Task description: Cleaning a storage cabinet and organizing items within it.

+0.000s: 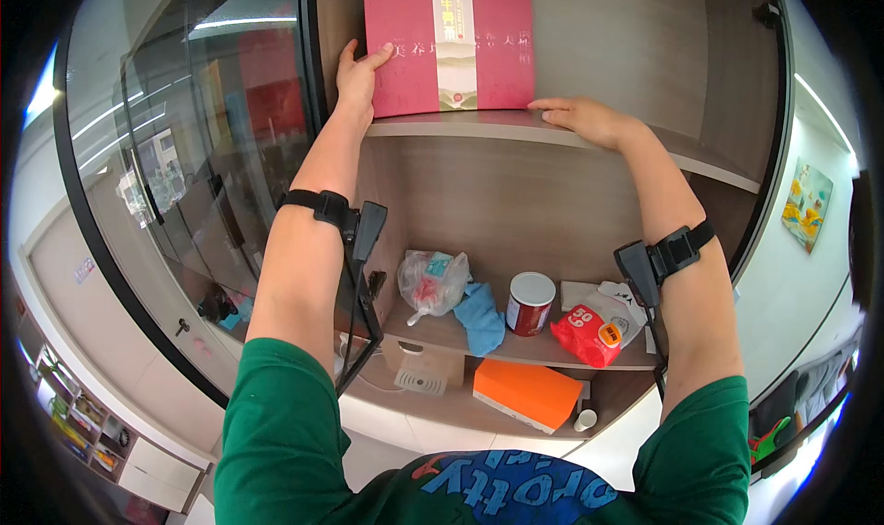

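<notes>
A large red cardboard gift box (pixel 407 69) with a pale printed band stands upright on the upper cabinet shelf (pixel 476 130). My left hand (pixel 358 79) grips its left edge, the thumb on the front face and the fingers along the side. At the lower right corner of the box is my right hand (pixel 587 119), palm down over the shelf's front edge. Its fingertips reach the corner, and whether they press on it is hard to tell. Nothing is held in that hand. Both forearms wear black straps with small devices.
A glass door (pixel 228 110) stands open at the left. The shelf below bears a plastic bag (pixel 431 283), a blue cloth (pixel 480 318), a lidded can (pixel 530 307) and a red packet (pixel 587 335). Lower down are an orange box (pixel 525 390) and a white cup (pixel 585 420).
</notes>
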A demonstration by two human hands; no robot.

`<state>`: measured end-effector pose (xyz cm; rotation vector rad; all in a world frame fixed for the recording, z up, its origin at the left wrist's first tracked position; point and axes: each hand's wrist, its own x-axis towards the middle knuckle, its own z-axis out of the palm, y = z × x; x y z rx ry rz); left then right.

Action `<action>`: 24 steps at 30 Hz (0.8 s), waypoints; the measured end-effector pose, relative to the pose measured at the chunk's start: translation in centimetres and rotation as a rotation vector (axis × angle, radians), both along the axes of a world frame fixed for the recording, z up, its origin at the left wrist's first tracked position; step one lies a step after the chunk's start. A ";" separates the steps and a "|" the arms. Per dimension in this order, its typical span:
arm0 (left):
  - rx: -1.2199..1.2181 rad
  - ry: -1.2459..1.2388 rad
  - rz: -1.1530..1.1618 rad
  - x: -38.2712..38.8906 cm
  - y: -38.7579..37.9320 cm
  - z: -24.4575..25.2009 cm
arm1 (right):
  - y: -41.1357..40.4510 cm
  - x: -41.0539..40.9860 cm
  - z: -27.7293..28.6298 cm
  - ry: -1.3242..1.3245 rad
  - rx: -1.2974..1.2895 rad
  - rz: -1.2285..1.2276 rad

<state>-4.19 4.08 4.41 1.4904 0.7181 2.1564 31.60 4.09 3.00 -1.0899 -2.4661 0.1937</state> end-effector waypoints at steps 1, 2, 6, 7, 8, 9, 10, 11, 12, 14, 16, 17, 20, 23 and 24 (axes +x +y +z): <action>-0.004 0.001 0.004 -0.5 0.4 0.1 | 0.0 -0.1 -0.1 0.001 -0.004 0.004; 0.002 0.014 0.011 -0.8 0.8 0.3 | 0.1 -0.1 -0.1 0.023 -0.015 0.015; 0.010 0.029 0.052 -1.0 2.2 0.5 | 0.5 0.0 -0.4 0.050 0.005 0.003; 0.007 0.033 0.051 -1.1 2.4 0.5 | 0.6 0.1 -0.4 0.053 0.002 0.002; 0.003 0.034 0.001 -1.2 2.4 0.5 | 0.5 0.1 -0.3 0.060 -0.004 -0.002; -0.001 0.035 -0.048 -1.3 2.4 0.5 | 0.3 0.1 -0.2 0.067 -0.011 -0.006; -0.004 0.039 -0.048 -1.5 2.4 0.5 | 0.1 0.0 -0.2 0.071 -0.014 -0.006; 0.006 0.043 -0.063 -1.7 2.3 0.5 | 0.0 0.0 -0.2 0.078 -0.017 -0.004; 0.016 0.048 -0.078 -1.8 2.3 0.5 | -0.1 -0.1 -0.3 0.086 -0.020 -0.001; 0.018 0.024 -0.058 -1.6 2.0 0.6 | 0.1 -0.2 -0.2 0.097 -0.025 0.001; 0.019 0.003 -0.039 -1.0 1.4 0.5 | 0.4 -0.1 -0.2 0.110 -0.031 0.001; 0.103 0.058 0.199 -0.2 1.1 0.4 | 0.5 0.0 -0.2 0.132 -0.027 0.003; 0.412 0.362 0.752 1.9 -1.3 0.2 | 0.6 0.5 -0.6 0.181 -0.003 -0.015; 0.649 0.888 0.968 3.6 -2.5 0.3 | -0.4 -0.2 -0.4 0.185 0.044 -0.048; 0.648 1.157 0.848 4.2 -2.4 0.2 | -0.7 -0.3 -0.3 0.166 0.071 -0.074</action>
